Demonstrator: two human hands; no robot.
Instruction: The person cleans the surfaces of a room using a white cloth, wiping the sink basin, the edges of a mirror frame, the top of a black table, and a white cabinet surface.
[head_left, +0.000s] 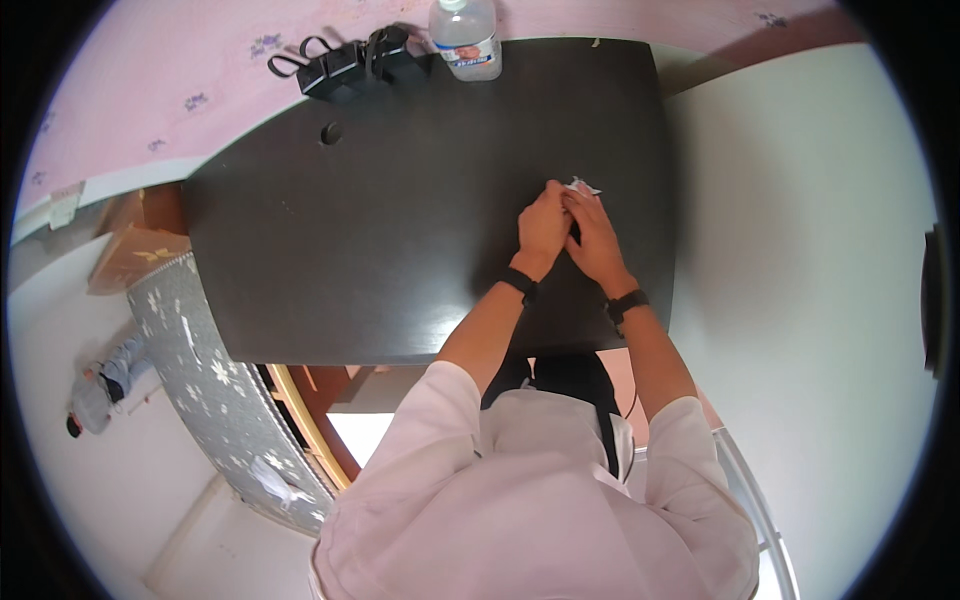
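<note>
Close together over the right part of a dark desk (360, 247), my two hands meet at a small crumpled white tissue (583, 184). My right hand (598, 238) reaches forward with its fingertips on the tissue, pressing or gripping it against the desk side. Beside it, my left hand (545, 229) is curled, its fingertips touching the right fingers near the tissue's left edge; whether they pinch any of it is hidden. Each wrist wears a black band.
Along the back edge stand black cases with strap loops (337, 71) and a clear plastic bottle (463, 28) bearing a label. A round hole (331, 133) pierces the desktop. A pale panel (780, 225) borders the right; a grey floral mattress (195, 367) stands left, near a small person figure (105, 386).
</note>
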